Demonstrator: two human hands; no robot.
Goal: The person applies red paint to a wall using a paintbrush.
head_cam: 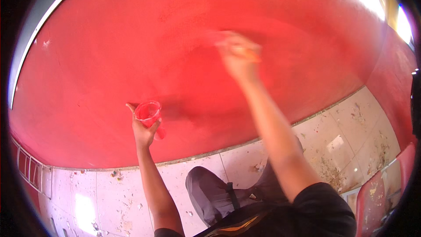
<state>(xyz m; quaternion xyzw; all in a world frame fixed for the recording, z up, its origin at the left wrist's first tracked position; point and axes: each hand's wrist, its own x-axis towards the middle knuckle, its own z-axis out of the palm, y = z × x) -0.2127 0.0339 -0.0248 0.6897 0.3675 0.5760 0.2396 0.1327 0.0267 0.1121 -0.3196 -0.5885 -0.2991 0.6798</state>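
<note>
My left hand (144,131) grips a clear plastic cup (148,113) smeared with red paint, its open mouth tilted towards me. The cup is in front of a red-painted wall (108,65). Higher up and to the right, my right hand (238,52) is blurred by motion and close to the wall. An orange handle (251,55), seemingly that of a paintbrush, shows in its grasp. The brush's bristle end is too blurred to make out, so contact with the wall cannot be told. Around the right hand the red looks deeper and wetter than at the left.
Paint flakes and dirt litter the tiled floor (184,184) below the wall. A red chair (371,200) stands at lower right, and a metal frame (31,168) at far left. A white-edged dark board (49,10) borders the wall at upper left.
</note>
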